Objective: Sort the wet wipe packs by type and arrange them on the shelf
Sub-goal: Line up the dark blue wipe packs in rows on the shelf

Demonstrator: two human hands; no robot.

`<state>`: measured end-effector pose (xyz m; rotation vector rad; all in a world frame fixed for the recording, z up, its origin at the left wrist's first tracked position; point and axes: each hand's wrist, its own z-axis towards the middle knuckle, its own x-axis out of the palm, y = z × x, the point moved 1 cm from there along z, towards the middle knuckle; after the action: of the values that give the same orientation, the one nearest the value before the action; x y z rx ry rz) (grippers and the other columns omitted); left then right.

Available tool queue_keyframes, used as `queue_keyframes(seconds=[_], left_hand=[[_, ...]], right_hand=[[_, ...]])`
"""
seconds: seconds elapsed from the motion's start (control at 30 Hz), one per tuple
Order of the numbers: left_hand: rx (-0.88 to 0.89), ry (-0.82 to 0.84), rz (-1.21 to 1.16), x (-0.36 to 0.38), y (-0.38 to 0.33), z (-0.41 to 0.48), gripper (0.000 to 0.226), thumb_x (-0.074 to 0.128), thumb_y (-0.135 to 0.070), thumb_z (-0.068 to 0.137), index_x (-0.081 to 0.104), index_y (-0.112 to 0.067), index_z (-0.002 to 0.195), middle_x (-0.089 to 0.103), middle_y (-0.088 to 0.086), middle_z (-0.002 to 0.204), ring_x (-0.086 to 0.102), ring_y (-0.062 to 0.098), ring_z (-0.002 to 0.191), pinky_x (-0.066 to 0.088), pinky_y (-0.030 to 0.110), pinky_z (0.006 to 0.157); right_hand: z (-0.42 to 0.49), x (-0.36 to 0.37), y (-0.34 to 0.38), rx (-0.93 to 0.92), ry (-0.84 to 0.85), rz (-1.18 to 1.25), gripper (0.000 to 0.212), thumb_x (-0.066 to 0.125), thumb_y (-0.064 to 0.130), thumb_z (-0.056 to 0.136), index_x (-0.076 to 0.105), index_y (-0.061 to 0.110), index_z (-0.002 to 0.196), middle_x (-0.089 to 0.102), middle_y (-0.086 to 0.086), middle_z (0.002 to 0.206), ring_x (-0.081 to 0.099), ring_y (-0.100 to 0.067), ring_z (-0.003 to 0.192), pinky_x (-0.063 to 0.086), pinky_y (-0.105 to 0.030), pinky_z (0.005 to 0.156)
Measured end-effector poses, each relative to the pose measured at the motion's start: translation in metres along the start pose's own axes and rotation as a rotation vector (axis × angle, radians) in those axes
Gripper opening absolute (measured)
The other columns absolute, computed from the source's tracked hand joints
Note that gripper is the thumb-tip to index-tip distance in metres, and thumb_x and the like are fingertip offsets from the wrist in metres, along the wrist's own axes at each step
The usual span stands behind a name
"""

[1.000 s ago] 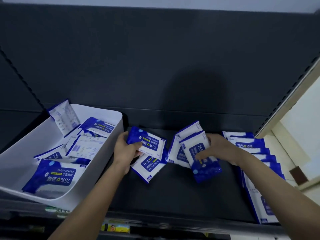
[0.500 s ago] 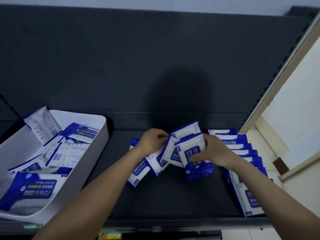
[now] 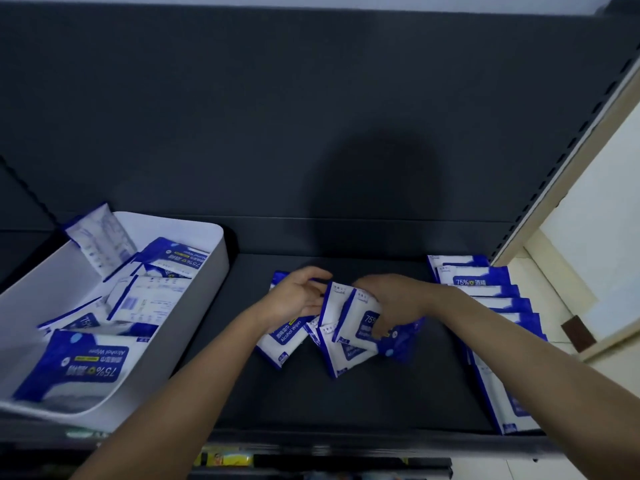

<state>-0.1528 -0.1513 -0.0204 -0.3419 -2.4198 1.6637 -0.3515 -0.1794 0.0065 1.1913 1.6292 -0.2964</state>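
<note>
Wet wipe packs are in three spots right now, so here goes front to back. Nearest is the front lip of the dark shelf, with both forearms reaching in over it. On the near left sits a white bin with a big 75% pack lying face up at its near end. More loose ones are jumbled behind it, some showing the printed back, and one back-side pack is propped in the far corner. That reads to me as the unsorted supply.

Mid-shelf is where the action is. The left hand has its fingers curled round an Alcohol Wipes pack. The right hand is clamped on the middle bunch, thumb pinching the front one. The two lots are touching, so my guess is they're being squared into one neat set before getting lined up.

Off to the right, a row of packs overlaps one behind the next along the shelf's end, faces all the same way. It looks like the finished line for that type. Behind everything is the plain dark back panel with a shadow on it. Every label I can read looks like the same blue design, so I can't tell the types apart from here.
</note>
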Motion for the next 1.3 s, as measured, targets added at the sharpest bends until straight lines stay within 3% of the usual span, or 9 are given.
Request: queue_keyframes(seconds=[0.07, 0.17, 0.3, 0.47, 0.6, 0.77, 0.97, 1.13, 1.3], left_hand=[[0.058, -0.112, 0.022, -0.006, 0.003, -0.003, 0.032, 0.042, 0.011, 0.094, 0.054, -0.012, 0.112, 0.063, 0.008, 0.107, 0.066, 0.018, 0.091, 0.055, 0.023, 0.082], [0.162, -0.301, 0.218, -0.024, 0.01, -0.008, 0.025, 0.05, 0.006, 0.093, 0.058, -0.015, 0.102, 0.064, 0.002, 0.102, 0.062, 0.016, 0.093, 0.05, 0.024, 0.084], [0.139, -0.236, 0.349, -0.024, 0.017, -0.017, 0.023, 0.065, -0.014, 0.089, 0.059, -0.027, 0.107, 0.065, -0.003, 0.108, 0.061, 0.014, 0.104, 0.048, 0.029, 0.097], [0.063, -0.078, 0.25, 0.004, 0.018, -0.02, 0.091, 0.079, -0.022, 0.077, 0.023, -0.024, 0.149, 0.041, -0.007, 0.136, 0.041, 0.008, 0.127, 0.037, 0.025, 0.106], [0.081, -0.047, 0.209, 0.023, 0.019, -0.006, 0.124, 0.087, -0.015, 0.066, -0.001, -0.034, 0.151, 0.035, -0.013, 0.141, 0.043, 0.003, 0.127, 0.04, 0.029, 0.108], [0.124, -0.031, 0.227, 0.04, 0.017, 0.013, 0.127, 0.085, -0.002, 0.066, -0.005, -0.03, 0.15, 0.04, -0.025, 0.125, 0.049, -0.014, 0.1, 0.049, 0.009, 0.08], [0.152, -0.05, 0.238, 0.047, 0.028, 0.027, 0.127, 0.085, 0.004, 0.062, 0.0, -0.03, 0.149, 0.046, -0.018, 0.127, 0.052, -0.005, 0.109, 0.049, 0.009, 0.083], [0.2, -0.191, 0.261, 0.059, 0.033, 0.034, 0.11, 0.087, 0.003, 0.06, 0.023, -0.027, 0.145, 0.053, -0.005, 0.128, 0.057, 0.004, 0.107, 0.049, 0.013, 0.084], [0.214, -0.253, 0.292, 0.052, 0.034, 0.04, 0.087, 0.085, 0.001, 0.062, 0.037, -0.029, 0.128, 0.058, -0.005, 0.118, 0.059, 0.004, 0.104, 0.048, 0.012, 0.082]], right_hand=[[0.002, -0.001, 0.002, 0.007, 0.022, 0.014, 0.046, 0.084, 0.024, 0.065, 0.052, 0.023, 0.099, 0.054, 0.006, 0.102, 0.056, -0.013, 0.09, 0.047, -0.023, 0.069], [0.002, 0.001, 0.0, 0.01, -0.016, 0.021, 0.047, 0.084, 0.025, 0.064, 0.055, 0.019, 0.101, 0.054, 0.005, 0.101, 0.056, -0.013, 0.09, 0.047, -0.024, 0.071], [-0.003, 0.006, -0.005, 0.053, -0.076, 0.171, 0.047, 0.085, 0.02, 0.062, 0.055, 0.02, 0.098, 0.064, 0.008, 0.093, 0.062, -0.009, 0.081, 0.05, -0.022, 0.064], [-0.015, 0.012, -0.012, 0.128, -0.245, 0.18, 0.04, 0.084, 0.025, 0.063, 0.059, 0.014, 0.092, 0.064, 0.003, 0.089, 0.061, -0.013, 0.078, 0.051, -0.027, 0.064], [-0.023, 0.01, -0.013, 0.105, -0.535, -0.029, 0.044, 0.077, 0.031, 0.069, 0.057, 0.017, 0.105, 0.053, 0.001, 0.097, 0.057, -0.017, 0.086, 0.05, -0.031, 0.072], [-0.028, 0.019, -0.023, 0.071, -0.46, -0.108, 0.065, 0.076, 0.037, 0.074, 0.046, 0.017, 0.128, 0.042, -0.002, 0.124, 0.05, -0.018, 0.109, 0.047, -0.031, 0.089], [-0.025, 0.026, -0.023, 0.164, -0.331, -0.319, 0.107, 0.073, 0.048, 0.075, 0.002, 0.024, 0.151, 0.041, -0.006, 0.138, 0.039, -0.026, 0.125, 0.037, -0.04, 0.104], [-0.019, 0.028, -0.024, 0.151, -0.402, -0.309, 0.101, 0.071, 0.043, 0.079, 0.007, 0.016, 0.152, 0.043, -0.008, 0.136, 0.041, -0.025, 0.123, 0.039, -0.036, 0.099], [-0.023, 0.018, -0.042, 0.212, -0.429, -0.179, 0.117, 0.078, 0.054, 0.065, 0.007, 0.024, 0.152, 0.034, -0.004, 0.145, 0.037, -0.025, 0.131, 0.03, -0.039, 0.111]])
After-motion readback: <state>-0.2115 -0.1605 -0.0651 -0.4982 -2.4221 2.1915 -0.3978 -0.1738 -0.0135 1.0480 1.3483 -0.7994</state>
